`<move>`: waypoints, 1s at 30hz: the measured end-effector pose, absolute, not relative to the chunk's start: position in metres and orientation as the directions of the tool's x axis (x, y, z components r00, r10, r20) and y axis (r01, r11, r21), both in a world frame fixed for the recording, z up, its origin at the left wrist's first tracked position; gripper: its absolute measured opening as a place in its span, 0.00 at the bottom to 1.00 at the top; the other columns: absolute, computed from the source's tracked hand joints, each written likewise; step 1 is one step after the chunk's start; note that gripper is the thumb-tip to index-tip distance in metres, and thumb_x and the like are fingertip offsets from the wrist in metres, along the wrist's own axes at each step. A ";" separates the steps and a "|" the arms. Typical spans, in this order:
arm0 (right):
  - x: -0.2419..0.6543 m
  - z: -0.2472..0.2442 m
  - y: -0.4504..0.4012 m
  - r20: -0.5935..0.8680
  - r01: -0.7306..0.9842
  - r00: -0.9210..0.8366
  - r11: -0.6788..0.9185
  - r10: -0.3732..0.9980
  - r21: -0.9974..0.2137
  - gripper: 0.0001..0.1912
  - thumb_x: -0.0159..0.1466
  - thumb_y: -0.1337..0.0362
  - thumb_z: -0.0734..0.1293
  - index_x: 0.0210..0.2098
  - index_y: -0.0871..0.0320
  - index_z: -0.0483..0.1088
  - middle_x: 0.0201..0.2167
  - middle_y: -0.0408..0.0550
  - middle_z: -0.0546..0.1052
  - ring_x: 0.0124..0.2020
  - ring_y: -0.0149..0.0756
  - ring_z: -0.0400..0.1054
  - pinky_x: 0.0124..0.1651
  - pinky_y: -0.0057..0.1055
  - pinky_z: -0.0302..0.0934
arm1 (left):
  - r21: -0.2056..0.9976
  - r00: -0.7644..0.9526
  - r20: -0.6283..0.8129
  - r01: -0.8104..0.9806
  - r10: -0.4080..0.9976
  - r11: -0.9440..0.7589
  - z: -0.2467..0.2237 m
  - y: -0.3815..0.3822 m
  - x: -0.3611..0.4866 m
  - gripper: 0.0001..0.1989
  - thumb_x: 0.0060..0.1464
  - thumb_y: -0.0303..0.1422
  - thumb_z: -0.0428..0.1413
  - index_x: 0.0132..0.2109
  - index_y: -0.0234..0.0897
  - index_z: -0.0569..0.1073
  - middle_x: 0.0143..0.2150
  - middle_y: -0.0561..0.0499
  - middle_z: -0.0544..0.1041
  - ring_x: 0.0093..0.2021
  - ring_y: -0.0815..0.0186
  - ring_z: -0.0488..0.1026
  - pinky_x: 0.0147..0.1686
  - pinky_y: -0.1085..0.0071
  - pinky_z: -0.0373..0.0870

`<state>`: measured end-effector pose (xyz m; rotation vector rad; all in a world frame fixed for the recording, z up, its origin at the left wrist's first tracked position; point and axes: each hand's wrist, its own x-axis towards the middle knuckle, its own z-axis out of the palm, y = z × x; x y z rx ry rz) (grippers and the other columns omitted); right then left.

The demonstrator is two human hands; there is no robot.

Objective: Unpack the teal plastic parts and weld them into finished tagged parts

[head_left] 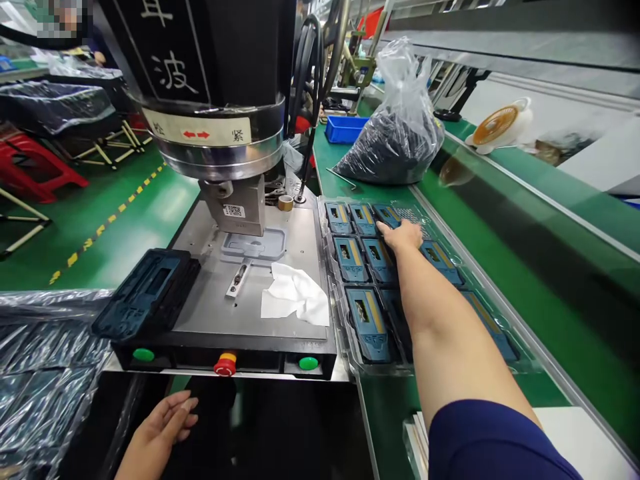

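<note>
My right hand (404,235) reaches to the back row of a clear plastic tray (345,333). Its fingers close on a dark blue housing (387,215) there; the fingertips are partly hidden. Similar housings with a tan strip, such as the front-left one (369,323), lie in the tray. Low in front of the machine, my left hand (167,427) hangs with loosely curled, slightly parted fingers and nothing visible in it. A press head (235,207) stands above a grey fixture (270,243) on the metal plate (210,313).
Dark housings (150,293) are stacked at the plate's left. A white cloth (295,293) lies on the plate. Green buttons (309,363) and a red stop button (225,364) line its front. Farther back are a filled plastic bag (395,140), a blue bin (345,129) and a fan (500,125).
</note>
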<state>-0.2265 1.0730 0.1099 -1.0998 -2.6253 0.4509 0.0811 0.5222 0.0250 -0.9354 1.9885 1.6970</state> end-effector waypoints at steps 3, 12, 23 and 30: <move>-0.216 0.113 1.069 0.201 0.612 -0.702 0.723 0.684 -0.321 0.35 0.61 0.43 0.63 0.57 0.64 0.67 0.61 0.67 0.62 0.60 0.57 0.58 0.61 0.49 0.52 | 0.757 -0.755 -0.614 -0.646 -0.231 0.098 0.031 0.522 0.081 0.37 0.39 0.57 0.64 0.50 0.35 0.73 0.48 0.41 0.80 0.44 0.54 0.79 0.41 0.65 0.75; -0.146 0.149 1.032 0.195 0.484 -0.836 0.857 0.513 -0.176 0.28 0.66 0.50 0.59 0.54 0.64 0.73 0.51 0.67 0.74 0.49 0.51 0.68 0.46 0.40 0.60 | 0.802 -0.985 0.112 0.013 -0.128 0.597 0.109 0.508 0.081 0.13 0.53 0.42 0.59 0.39 0.38 0.77 0.33 0.48 0.80 0.33 0.62 0.77 0.35 0.69 0.74; 0.006 0.195 1.029 0.144 0.518 -0.838 0.851 0.526 -0.091 0.21 0.62 0.52 0.60 0.45 0.55 0.78 0.44 0.58 0.80 0.48 0.53 0.73 0.44 0.43 0.65 | 0.255 -0.956 0.294 0.065 -0.014 0.965 0.201 0.506 -0.047 0.40 0.50 0.50 0.58 0.63 0.27 0.62 0.66 0.27 0.59 0.66 0.41 0.58 0.61 0.49 0.60; 0.122 0.226 1.042 0.090 0.678 -0.720 0.725 0.688 -0.125 0.20 0.63 0.54 0.61 0.46 0.57 0.77 0.45 0.53 0.80 0.47 0.44 0.72 0.47 0.33 0.64 | 0.205 -1.000 0.023 0.016 0.012 0.979 0.207 0.505 -0.067 0.42 0.49 0.50 0.57 0.62 0.23 0.62 0.63 0.27 0.64 0.61 0.38 0.64 0.56 0.45 0.65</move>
